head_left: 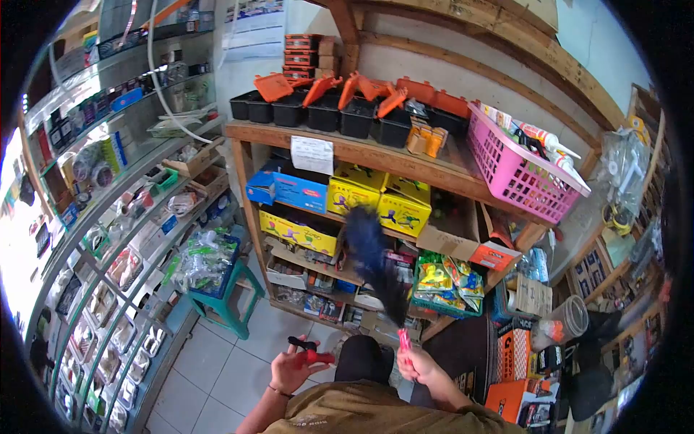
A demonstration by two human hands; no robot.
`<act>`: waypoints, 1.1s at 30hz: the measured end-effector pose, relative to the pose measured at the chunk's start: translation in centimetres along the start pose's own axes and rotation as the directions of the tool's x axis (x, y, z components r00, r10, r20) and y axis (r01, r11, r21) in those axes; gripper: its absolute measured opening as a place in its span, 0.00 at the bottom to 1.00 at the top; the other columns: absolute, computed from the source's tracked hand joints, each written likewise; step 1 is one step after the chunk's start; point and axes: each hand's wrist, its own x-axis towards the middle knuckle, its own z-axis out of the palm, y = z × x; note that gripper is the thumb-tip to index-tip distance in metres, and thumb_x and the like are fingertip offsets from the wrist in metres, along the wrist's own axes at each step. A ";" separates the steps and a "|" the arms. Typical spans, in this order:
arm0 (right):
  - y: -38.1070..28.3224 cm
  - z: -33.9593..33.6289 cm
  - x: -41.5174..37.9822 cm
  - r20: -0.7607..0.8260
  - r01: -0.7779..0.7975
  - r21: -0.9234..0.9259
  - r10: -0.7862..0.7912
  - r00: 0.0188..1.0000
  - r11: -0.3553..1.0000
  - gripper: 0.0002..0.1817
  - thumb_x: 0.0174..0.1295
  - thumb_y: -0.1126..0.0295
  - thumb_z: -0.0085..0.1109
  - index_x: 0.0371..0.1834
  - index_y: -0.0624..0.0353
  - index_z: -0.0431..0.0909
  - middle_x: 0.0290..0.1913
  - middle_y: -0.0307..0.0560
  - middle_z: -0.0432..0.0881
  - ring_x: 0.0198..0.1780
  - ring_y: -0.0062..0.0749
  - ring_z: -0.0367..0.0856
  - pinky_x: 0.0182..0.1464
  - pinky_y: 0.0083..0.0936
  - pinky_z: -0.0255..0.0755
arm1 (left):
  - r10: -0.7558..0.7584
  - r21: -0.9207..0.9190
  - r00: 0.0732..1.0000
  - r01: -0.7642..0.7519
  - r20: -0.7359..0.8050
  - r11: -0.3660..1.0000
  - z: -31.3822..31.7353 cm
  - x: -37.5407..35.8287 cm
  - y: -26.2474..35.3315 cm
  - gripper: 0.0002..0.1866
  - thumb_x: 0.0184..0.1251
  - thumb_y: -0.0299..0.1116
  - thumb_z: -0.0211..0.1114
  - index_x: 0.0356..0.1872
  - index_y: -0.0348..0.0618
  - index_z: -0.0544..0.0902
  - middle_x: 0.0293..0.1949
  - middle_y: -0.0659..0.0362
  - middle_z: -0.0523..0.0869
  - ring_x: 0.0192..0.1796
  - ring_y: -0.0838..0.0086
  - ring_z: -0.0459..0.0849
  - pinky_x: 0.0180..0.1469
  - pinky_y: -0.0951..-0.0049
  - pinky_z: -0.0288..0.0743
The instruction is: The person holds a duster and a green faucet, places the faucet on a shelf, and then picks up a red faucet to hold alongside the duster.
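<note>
In my right hand (419, 365) is a duster (376, 260), gripped by its pinkish-red handle. Its dark, blurred feathery head points up and away, overlapping the lower shelves in this view. My left hand (290, 370) holds a small red-and-black object (315, 355) out over the tiled floor, and its kind is unclear. Ahead of the duster stand yellow boxes (356, 189) with printed figures and a green basket of bright packets (447, 283).
A wooden shelf (289, 134) bears black bins (324, 116) with orange lids and a pink basket (506, 170) of tubes. On the left, a green stool (235, 304) carries bagged goods beside a glass display case (108, 253). Orange boxes (506, 401) stand at the lower right.
</note>
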 end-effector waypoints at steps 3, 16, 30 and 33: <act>1.1 0.9 -4.5 -0.034 -0.031 -0.305 0.021 0.999 0.952 0.09 0.58 0.63 0.50 0.25 0.55 0.66 0.11 0.32 0.63 0.09 0.16 0.59 0.13 0.19 0.54 | 0.088 0.213 0.993 -0.068 -0.083 0.975 1.2 3.0 -0.8 0.23 0.59 0.49 0.55 0.51 0.50 0.65 0.51 0.53 0.71 0.54 0.45 0.69 0.51 0.41 0.62; -1.7 7.6 -8.1 0.342 0.391 -0.797 -0.191 0.920 0.459 0.26 0.58 0.57 0.53 0.52 0.64 0.64 0.43 0.57 0.75 0.44 0.38 0.74 0.47 0.28 0.66 | -0.209 0.173 0.883 0.148 0.420 0.974 8.3 5.3 -5.5 0.35 0.57 0.59 0.48 0.58 0.42 0.61 0.53 0.45 0.68 0.56 0.48 0.67 0.56 0.50 0.63; 0.5 10.8 -5.5 -0.011 0.198 -0.708 -0.292 0.956 0.678 0.31 0.61 0.53 0.47 0.52 0.77 0.63 0.49 0.61 0.73 0.51 0.35 0.71 0.54 0.27 0.62 | 0.081 -0.147 0.986 -0.059 0.147 0.987 5.8 5.1 -1.7 0.36 0.58 0.65 0.38 0.61 0.51 0.61 0.54 0.54 0.71 0.55 0.56 0.69 0.55 0.55 0.61; 0.7 11.2 -6.4 0.077 0.229 -0.754 -0.263 0.962 0.616 0.27 0.62 0.54 0.45 0.54 0.69 0.65 0.50 0.57 0.73 0.52 0.35 0.71 0.54 0.28 0.62 | 0.204 0.047 0.974 -0.210 0.098 0.977 6.0 5.5 -2.4 0.33 0.60 0.62 0.40 0.61 0.51 0.61 0.56 0.54 0.70 0.58 0.56 0.66 0.57 0.54 0.61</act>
